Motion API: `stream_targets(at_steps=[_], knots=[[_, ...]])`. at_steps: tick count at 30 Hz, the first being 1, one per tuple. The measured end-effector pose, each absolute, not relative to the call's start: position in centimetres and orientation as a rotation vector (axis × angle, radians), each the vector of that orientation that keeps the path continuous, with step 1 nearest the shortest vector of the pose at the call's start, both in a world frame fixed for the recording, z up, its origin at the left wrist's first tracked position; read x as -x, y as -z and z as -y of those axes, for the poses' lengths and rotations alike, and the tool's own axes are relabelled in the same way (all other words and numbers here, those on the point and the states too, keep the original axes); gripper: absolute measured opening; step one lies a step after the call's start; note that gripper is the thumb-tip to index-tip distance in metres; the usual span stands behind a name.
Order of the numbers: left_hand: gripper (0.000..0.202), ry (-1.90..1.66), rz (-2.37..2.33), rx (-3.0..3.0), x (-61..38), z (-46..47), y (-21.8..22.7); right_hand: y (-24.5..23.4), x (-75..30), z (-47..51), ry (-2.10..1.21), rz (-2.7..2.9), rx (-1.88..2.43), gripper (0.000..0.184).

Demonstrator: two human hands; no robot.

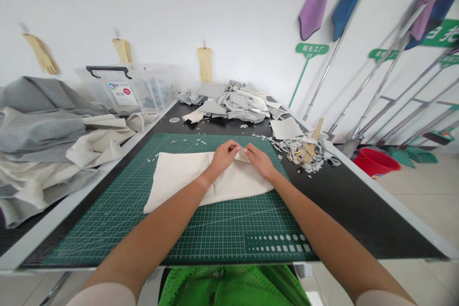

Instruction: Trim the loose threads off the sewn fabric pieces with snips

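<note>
The left hand [224, 157] and the right hand [258, 161] are close together near the middle of the frame, and both pinch a small raised corner of a folded white cloth [190, 179]. The cloth lies flat on a green cutting mat [215, 234], with much free mat below it and at its left side. To the right, just past the mat edge, small grey scraps [301, 153] lie on the black worktop [358, 210]. Behind the cloth, at the top of the worktop, is a heap of cloth pieces [229, 105].
</note>
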State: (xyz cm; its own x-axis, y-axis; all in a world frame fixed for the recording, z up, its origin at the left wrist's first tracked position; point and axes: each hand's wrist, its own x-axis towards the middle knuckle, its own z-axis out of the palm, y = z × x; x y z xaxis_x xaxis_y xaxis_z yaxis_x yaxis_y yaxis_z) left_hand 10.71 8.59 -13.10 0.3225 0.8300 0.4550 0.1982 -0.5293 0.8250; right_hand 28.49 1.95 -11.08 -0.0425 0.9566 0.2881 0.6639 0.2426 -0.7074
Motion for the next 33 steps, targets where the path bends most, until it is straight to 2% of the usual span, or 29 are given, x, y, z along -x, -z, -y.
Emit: stream_targets(at_steps=[33], knots=[[0.02, -1.165, -0.919, -1.895, -10.54, -8.71, 13.13, 11.05, -28.43, -2.03, -0.486, 1.828, 1.508, 0.036]])
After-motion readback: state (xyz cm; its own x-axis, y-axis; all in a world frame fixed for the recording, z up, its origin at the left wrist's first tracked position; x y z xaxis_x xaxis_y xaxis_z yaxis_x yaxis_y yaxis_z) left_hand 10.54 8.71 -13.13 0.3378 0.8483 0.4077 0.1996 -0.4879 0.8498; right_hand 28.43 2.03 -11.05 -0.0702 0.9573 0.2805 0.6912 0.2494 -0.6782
